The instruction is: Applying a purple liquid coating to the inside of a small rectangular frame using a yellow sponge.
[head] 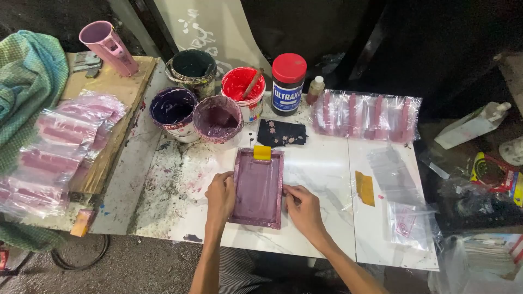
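A small purple-stained printing screen frame (257,188) lies flat on the white table (327,174). My left hand (220,197) rests on its left edge with fingers curled against the frame. My right hand (303,209) presses on its right edge near the lower corner. A small yellow squeegee piece (262,152) sits at the frame's far end.
Paint pots stand behind: dark blue-purple (173,111), mauve (218,118), red with a stick (243,90), dark green (192,68), and a red-lidded jar (288,83). Clear plastic bags with pink items lie at left (60,141), back right (366,115) and right (400,201). A dark cloth (281,133) and a yellow scrap (365,188) lie nearby.
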